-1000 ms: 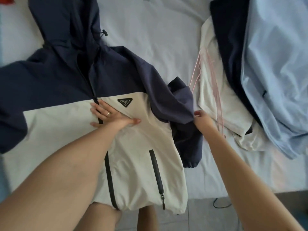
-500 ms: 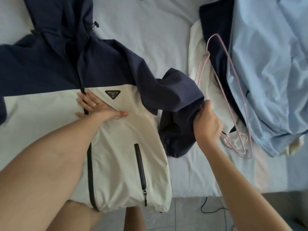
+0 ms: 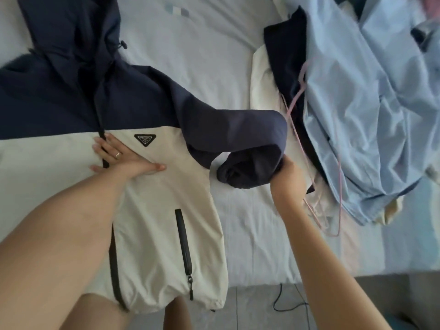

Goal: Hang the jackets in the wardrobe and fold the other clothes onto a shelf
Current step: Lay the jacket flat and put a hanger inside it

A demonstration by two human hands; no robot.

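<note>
Your jacket point(image 3: 154, 210) lies front-up on the bed point(image 3: 202, 55), hem at the near edge. Your left hand point(image 3: 123, 156) lies flat on its chest, fingers spread over the zip, pinning it down. Your right hand point(image 3: 288, 177) grips the end of the navy sleeve point(image 3: 238, 132), lifted off the sheet. You look to be straightening the jacket for hanging. Next, probably lay the sleeve out and reach for the pink hanger point(image 3: 340, 198), just beside that hand on the clothes pile point(image 3: 369, 103).
</note>
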